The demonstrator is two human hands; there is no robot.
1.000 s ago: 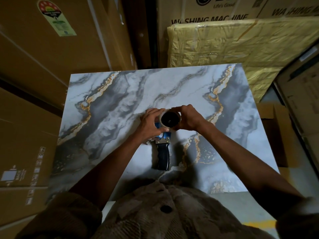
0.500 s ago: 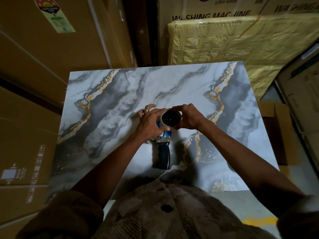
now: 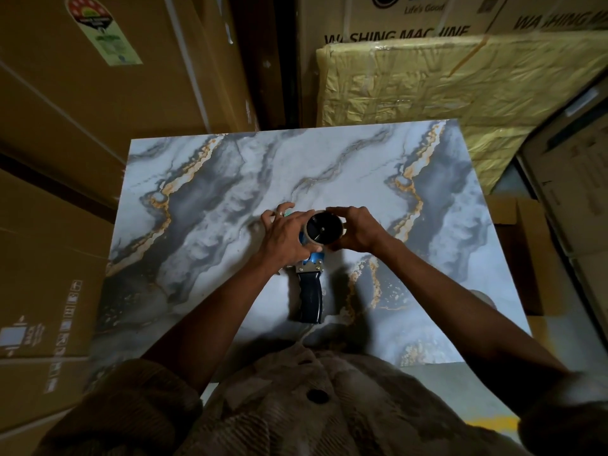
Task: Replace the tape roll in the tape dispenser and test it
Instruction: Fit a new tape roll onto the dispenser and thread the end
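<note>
A blue tape dispenser point(image 3: 311, 291) with a dark handle lies on the marble-patterned table point(image 3: 214, 199), handle toward me. A tape roll point(image 3: 324, 229) sits on the dispenser's spool, its dark hub facing up. My left hand point(image 3: 284, 235) lies over the dispenser's front part with fingers spread, its thumb against the roll's near edge. My right hand point(image 3: 357, 230) grips the roll from the right side, fingers curved around its rim. The dispenser's head is mostly hidden under my hands.
Large cardboard boxes point(image 3: 65, 126) stand along the left and behind the table. A yellow plastic-wrapped package point(image 3: 444, 93) leans at the back right. An open carton point(image 3: 516, 251) sits by the table's right edge.
My left hand's fingers have spread outward and lifted a little from the roll. The right hand keeps its grip on the roll. The dispenser has stayed in place.
</note>
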